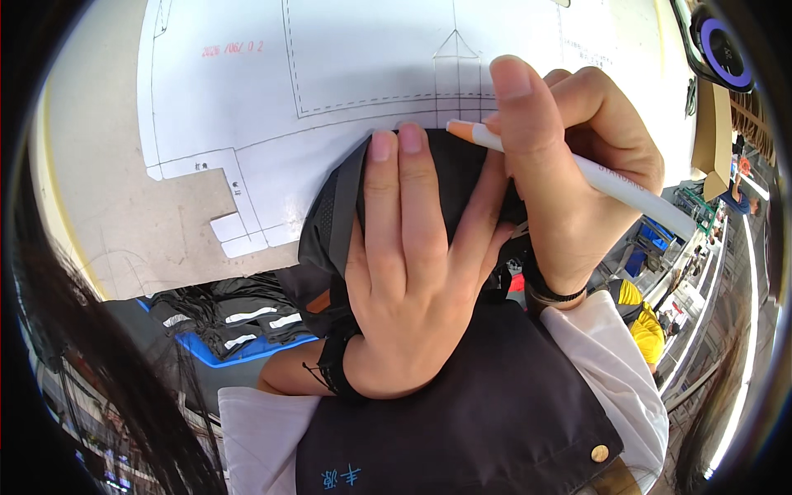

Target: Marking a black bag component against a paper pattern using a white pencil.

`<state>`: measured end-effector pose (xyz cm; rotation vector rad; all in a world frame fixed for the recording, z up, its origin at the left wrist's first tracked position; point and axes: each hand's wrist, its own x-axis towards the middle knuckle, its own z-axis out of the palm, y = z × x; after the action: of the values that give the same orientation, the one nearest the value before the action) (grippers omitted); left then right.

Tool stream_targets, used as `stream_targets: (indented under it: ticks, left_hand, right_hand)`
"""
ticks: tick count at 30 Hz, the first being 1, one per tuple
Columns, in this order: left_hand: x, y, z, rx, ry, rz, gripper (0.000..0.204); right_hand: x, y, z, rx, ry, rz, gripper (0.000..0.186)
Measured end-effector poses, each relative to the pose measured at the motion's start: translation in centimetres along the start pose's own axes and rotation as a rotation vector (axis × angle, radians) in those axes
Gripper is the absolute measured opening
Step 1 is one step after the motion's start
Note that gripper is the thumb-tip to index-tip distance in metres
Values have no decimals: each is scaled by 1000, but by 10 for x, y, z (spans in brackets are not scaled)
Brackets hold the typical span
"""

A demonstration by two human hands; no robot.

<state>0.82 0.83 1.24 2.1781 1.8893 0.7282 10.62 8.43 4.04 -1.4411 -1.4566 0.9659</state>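
My left hand (412, 247) lies flat, fingers stretched out, on a piece of black fabric (334, 219), pressing it onto a white paper pattern (346, 49). The fabric's upper edge lies along the curved printed line of the pattern. In my right hand (569, 157) is a white marking pen (615, 186) with an orange tip end, gripped between thumb and fingers. Its tip is at the fabric's upper edge, just right of my left fingertips. The fabric's lower part bunches under my left hand and hangs over the table edge.
The pattern lies on a pale board (99, 198) with a worn edge. Below left, a blue bin (216, 353) holds several black pieces with white strips. At the upper right are a purple-ringed round device (726, 51) and a cardboard box (711, 132). A person in yellow (642, 318) is farther right.
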Motion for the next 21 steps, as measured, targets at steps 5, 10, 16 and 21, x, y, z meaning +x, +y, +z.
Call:
stream_targets:
  ticks: [5, 10, 16, 21]
  left_hand:
    - [-1, -1, 2, -5, 25, 14, 27]
    - [0, 0, 4, 13, 37, 19, 26]
    - [0, -1, 3, 4, 33, 19, 26]
    - [1, 1, 3, 8, 31, 12, 24]
  right_hand:
    - [-1, -2, -2, -74, -25, 3, 23]
    - [-1, -1, 0, -48, -14, 26, 23]
    - [-1, -3, 0, -70, -20, 27, 23]
    - [0, 0, -1, -90, -30, -17, 22]
